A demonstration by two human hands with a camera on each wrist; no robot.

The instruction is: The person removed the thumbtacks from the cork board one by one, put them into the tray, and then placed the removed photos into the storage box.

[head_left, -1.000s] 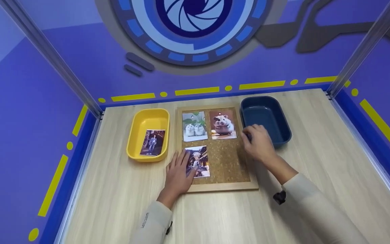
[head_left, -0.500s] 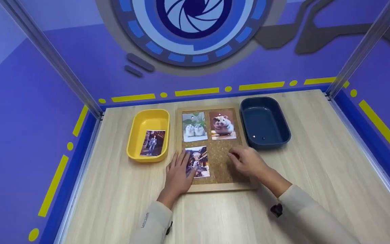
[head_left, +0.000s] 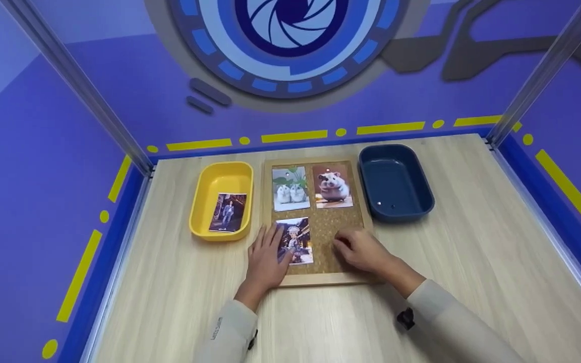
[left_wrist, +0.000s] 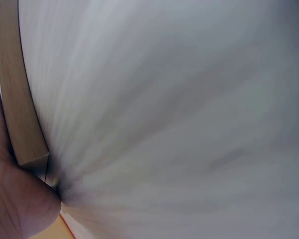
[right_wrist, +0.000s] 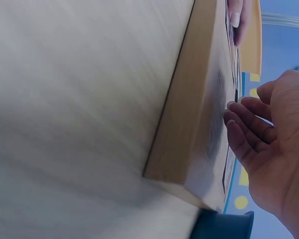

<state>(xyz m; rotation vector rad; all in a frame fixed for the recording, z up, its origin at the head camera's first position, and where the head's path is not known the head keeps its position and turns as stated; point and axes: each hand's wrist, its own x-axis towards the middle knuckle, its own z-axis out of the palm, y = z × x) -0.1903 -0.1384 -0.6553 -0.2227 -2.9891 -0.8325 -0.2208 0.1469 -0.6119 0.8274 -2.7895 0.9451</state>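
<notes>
My left hand (head_left: 265, 258) lies with its fingers spread over the left edge of a photo print of a figure in a pale headdress (head_left: 298, 242). That print is on the lower left of a wood-framed cork board (head_left: 327, 222). Over the bare lower right of the cork, my right hand (head_left: 366, 249) has curled fingers. Its thumb (right_wrist: 265, 92) is close to the index fingertip; whether something tiny sits between them is hidden. Two hamster photos, one of a pair (head_left: 290, 194) and one of a single animal (head_left: 333, 189), are pinned along the board's top.
Left of the board stands a yellow tray (head_left: 200, 201) with another photo print (head_left: 228, 212) inside. A dark blue tray (head_left: 421, 176) stands at the right, with a small white pushpin (head_left: 379, 203) near its front. Blue printed panels (head_left: 310, 113) close off the table's back and sides.
My right hand has moved from the near left edge of the blue tray leftward and down over the cork, uncovering the pushpin in the tray. The left hand has stayed on the lower photo.
</notes>
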